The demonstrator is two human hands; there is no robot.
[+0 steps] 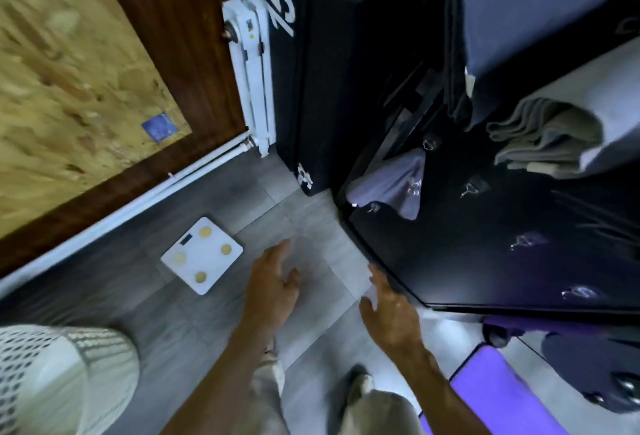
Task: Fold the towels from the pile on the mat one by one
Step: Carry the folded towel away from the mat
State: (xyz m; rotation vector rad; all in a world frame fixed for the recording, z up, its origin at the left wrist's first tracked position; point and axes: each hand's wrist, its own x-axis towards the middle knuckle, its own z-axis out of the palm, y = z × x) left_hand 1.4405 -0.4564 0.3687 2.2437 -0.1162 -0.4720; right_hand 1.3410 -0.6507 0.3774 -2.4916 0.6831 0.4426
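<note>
A stack of grey folded towels (543,138) is seen on the black mat (485,244), far beyond the fingertips of both hands and toward the upper right, with a dark blue towel (512,19) piled behind it. A smaller bluish cloth (398,185) is draped over the mat's near edge, ahead of the right fingers. The right hand (391,310) is held with fingers straight and spread, nothing gripped, its fingertips at the mat's corner; contact cannot be judged, the picture being blurred. The left hand (273,282) is held open over the grey floor (173,313), empty. A white bathroom scale (202,254) lies left of the left fingers. A white perforated basket (59,379) is seen behind and left of that hand.
</note>
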